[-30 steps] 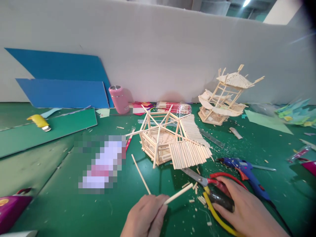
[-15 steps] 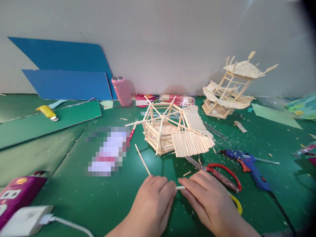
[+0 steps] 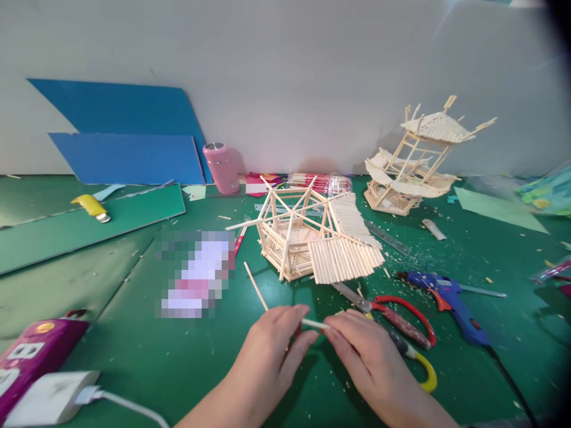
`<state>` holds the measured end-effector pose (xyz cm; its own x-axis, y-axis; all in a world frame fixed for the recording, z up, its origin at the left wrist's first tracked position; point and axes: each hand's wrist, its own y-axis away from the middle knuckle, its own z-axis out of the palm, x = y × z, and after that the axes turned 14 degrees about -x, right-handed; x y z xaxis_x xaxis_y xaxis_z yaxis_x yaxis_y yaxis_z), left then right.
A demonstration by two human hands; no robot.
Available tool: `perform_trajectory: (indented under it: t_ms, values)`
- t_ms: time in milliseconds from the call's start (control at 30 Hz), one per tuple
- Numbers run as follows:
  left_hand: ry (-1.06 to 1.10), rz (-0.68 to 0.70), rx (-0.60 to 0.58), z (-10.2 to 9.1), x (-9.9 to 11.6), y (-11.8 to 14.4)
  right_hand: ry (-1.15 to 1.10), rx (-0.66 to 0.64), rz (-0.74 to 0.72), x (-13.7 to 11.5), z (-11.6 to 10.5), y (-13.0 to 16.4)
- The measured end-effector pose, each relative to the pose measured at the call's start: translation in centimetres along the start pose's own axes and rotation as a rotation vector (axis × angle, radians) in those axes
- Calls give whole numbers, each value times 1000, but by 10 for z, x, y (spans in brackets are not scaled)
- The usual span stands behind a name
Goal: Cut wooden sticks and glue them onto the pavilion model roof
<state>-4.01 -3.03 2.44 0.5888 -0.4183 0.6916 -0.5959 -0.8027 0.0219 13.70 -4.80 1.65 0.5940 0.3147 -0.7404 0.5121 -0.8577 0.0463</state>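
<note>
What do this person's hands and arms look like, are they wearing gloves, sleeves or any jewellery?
Both the left hand and the right hand are bare: no gloves and no rings show. The wrists and the parts of the forearms in view carry no sleeve, watch or bracelet. The fingernails look short and unpainted.

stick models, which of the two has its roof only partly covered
The nearer stick model by the hands: bare roof spokes show on its left. The far model by the wall has covered roofs.
</note>
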Motion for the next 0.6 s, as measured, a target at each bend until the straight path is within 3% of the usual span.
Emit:
perform_trajectory:
  t_ms: [67, 167, 300, 433, 533, 600]
  values:
    - [200, -69, 21, 2, 3, -1, -230, 52, 58, -4, 3, 1]
    - [527, -55, 71, 11, 12, -5, -481, 61, 130, -11, 16, 0]
    - [834, -113, 144, 19, 21, -10, -589, 72, 108, -16, 30, -2]
    - [721, -117, 164, 11, 21, -9, -370, 210, 77, -8, 24, 3]
    - [614, -161, 38, 7, 19, -7, -187, 348, 62, -1, 9, 9]
    - [528, -155, -51, 8, 20, -6, -143, 356, 33, -1, 0, 10]
